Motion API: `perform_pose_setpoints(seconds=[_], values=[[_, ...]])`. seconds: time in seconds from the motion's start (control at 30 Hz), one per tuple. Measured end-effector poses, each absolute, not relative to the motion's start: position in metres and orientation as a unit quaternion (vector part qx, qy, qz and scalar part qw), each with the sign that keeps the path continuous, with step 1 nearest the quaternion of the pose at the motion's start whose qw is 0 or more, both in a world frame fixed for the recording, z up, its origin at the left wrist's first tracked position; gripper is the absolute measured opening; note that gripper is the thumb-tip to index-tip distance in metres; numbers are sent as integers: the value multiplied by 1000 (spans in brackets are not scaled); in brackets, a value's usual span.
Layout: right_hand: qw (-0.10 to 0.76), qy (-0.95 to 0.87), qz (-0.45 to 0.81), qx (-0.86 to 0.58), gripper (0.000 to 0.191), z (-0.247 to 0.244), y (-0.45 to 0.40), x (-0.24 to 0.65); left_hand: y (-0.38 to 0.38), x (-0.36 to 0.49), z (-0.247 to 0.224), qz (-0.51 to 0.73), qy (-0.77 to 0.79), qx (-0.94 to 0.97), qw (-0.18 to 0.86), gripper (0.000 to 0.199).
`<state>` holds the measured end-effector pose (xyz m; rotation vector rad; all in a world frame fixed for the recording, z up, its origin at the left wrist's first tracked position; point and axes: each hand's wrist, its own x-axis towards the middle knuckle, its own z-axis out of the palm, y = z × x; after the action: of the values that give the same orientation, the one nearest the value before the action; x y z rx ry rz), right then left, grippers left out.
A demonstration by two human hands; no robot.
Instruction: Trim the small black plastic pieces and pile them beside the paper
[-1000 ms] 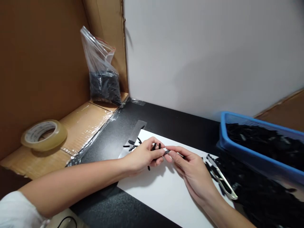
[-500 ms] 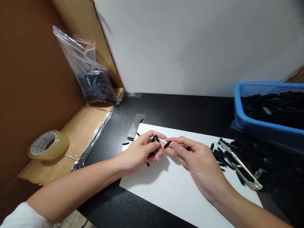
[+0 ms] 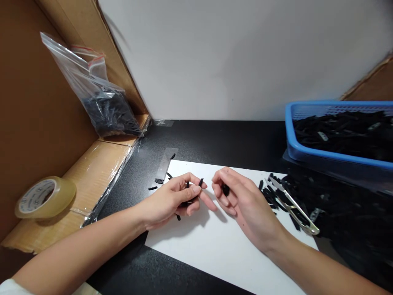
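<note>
My left hand (image 3: 175, 194) hovers over a white sheet (image 3: 215, 254), thumb pressed against the fingers. It pinches a small black strip (image 3: 200, 182), and more black pieces show between its fingers and palm. Just to its right, my right hand (image 3: 242, 194) is closed, its fingers curled around a small black piece (image 3: 225, 189). A gap separates the two hands. Several small black strips (image 3: 159, 181) lie at the sheet's left edge, partly on a strip of clear tape. To the right rests a metal tool like thread snips (image 3: 296, 203) on a heap of black pieces.
A blue basket (image 3: 337, 150) full of black pieces stands at the back right, with a dark pile (image 3: 353, 209) before it. At left, a roll of clear tape (image 3: 66, 192) and a zip bag of black pieces (image 3: 110, 110) sit on cardboard.
The right hand has drawn back from the left, and its fingers have curled inward over the black piece. The left hand's fingers have spread a little. The whole view has shifted rightward.
</note>
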<state>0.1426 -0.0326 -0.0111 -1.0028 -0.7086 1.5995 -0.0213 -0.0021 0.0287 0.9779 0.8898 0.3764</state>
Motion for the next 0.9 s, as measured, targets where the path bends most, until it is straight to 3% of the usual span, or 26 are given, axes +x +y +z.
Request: perform_pose_setpoints(seconds=[0.2,0.43,0.63,0.77,0.83,0.9], values=[[485,-386,641,-452,30,-14,-32,142,-2,-21,27,172,414,473,759,22],[487,-412,625,-450,26,-15,-30,141,-3,-21,26,166,417,487,749,25],[484,-531,483,-500,20,-9,-33,140,-8,-22,26,145,405,510,745,24],[537,-511,403,-537,34,-8,-25,150,-12,-21,32,139,390,506,757,26],[571,-443,432,-539,46,-10,-19,155,-13,-22,35,141,387,505,759,26],[585,-391,493,-512,47,-12,-17,156,-13,-24,36,147,390,504,757,25]])
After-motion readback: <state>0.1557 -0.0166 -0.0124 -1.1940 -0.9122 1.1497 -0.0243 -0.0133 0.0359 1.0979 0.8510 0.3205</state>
